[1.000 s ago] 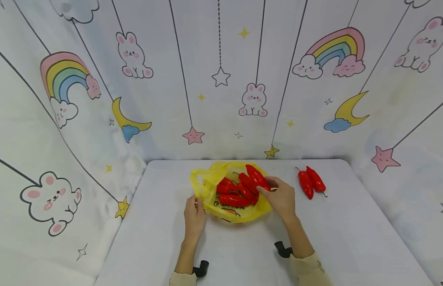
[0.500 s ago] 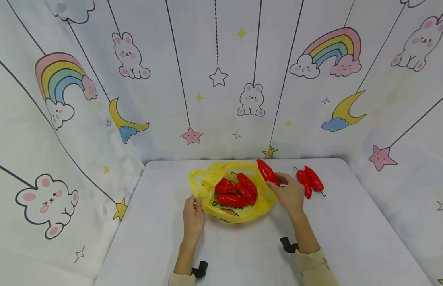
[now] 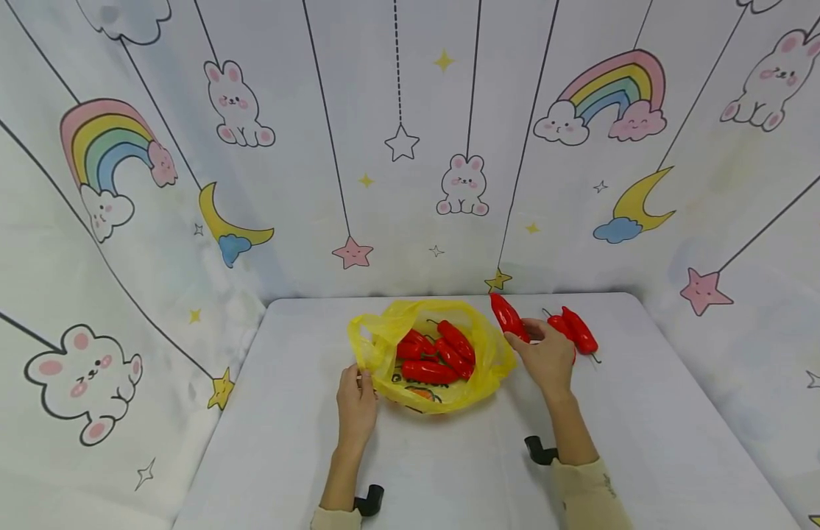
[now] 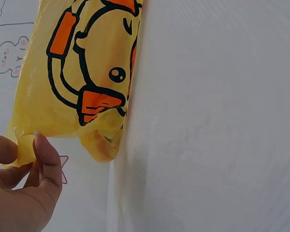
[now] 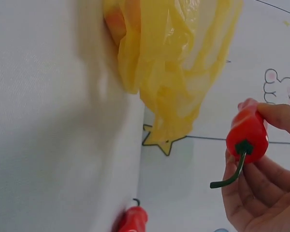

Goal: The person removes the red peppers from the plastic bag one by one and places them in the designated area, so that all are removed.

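A yellow plastic bag (image 3: 486,368) stands with its mouth spread on the table, and several red chili peppers (image 3: 430,372) lie inside it. My left hand (image 3: 357,408) pinches the bag's left edge between thumb and fingers; in the left wrist view the bag (image 4: 43,111) shows a printed cartoon. To the right of the bag, my right hand (image 3: 548,361) holds a red pepper (image 3: 508,316) in its fingertips, raised above the table. The right wrist view shows that pepper (image 5: 246,133) with its green stem pointing toward the camera.
Two more red peppers (image 3: 580,331) lie on the white table (image 3: 648,427) at the back right, one partly hidden behind my right hand. A patterned cloth wall (image 3: 410,243) rises at the table's back edge.
My right hand has moved to the right, carrying the pepper from over the bag's mouth to beside the bag. The left hand keeps its grip on the bag.
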A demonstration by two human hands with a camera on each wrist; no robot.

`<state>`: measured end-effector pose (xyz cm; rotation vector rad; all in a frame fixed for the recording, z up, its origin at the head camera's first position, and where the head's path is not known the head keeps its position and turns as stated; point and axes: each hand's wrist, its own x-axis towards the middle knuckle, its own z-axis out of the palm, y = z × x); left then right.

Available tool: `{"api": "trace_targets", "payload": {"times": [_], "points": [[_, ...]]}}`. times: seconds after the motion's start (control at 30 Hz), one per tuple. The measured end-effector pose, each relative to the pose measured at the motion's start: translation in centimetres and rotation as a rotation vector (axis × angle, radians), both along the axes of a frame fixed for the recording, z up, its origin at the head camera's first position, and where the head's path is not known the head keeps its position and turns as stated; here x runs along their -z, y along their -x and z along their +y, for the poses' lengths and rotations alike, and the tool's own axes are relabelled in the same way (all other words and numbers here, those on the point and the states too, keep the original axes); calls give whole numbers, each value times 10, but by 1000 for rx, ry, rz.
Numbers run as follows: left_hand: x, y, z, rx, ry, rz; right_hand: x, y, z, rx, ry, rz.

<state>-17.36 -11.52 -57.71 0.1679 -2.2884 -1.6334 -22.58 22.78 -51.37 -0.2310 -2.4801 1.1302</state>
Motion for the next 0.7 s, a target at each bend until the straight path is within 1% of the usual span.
{"api": "trace_targets", "payload": {"times": [0.17, 0.3, 0.5, 0.7], "points": [[1, 1, 0, -6, 14, 17, 5, 3, 9, 20, 3, -28], [1, 1, 0, -6, 17, 28, 8, 4, 14, 34, 6, -33], [1, 1, 0, 3, 11, 24, 15, 4, 20, 58, 15, -44], [1, 0, 1, 9, -3, 18, 23, 5, 27, 88, -17, -48]]}}
